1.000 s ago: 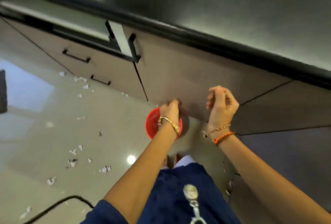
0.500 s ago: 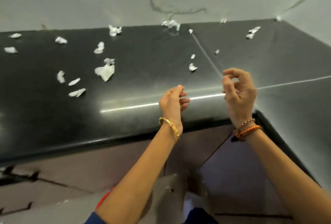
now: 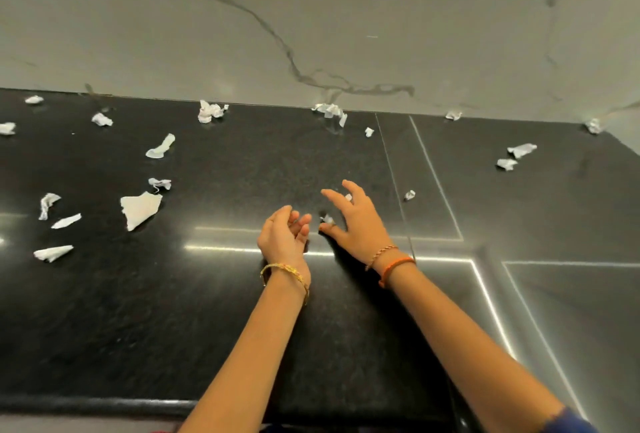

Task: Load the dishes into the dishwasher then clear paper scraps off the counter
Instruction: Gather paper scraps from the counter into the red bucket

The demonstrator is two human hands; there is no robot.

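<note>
White paper scraps lie scattered over the black counter point(image 3: 207, 311). The largest scrap point(image 3: 140, 209) is left of centre, and crumpled ones point(image 3: 209, 111) line the back wall. My right hand point(image 3: 356, 224) is spread low over the counter, its thumb and fingers around a small scrap point(image 3: 327, 219). Another tiny scrap point(image 3: 348, 197) shows between its fingers. My left hand point(image 3: 284, 235) rests beside it on its edge, cupped toward the right hand, and I see nothing in it.
More scraps sit at the right point(image 3: 521, 149) and far left point(image 3: 53, 253). A marble-veined wall point(image 3: 311, 17) backs the counter. The counter's rounded front edge point(image 3: 104, 405) runs along the bottom. Seams cross the counter's right part.
The view rose from the cabinets, the floor and a red bowl to the counter top. Both hands moved forward and down onto the counter. My right hand opened over a small scrap.
</note>
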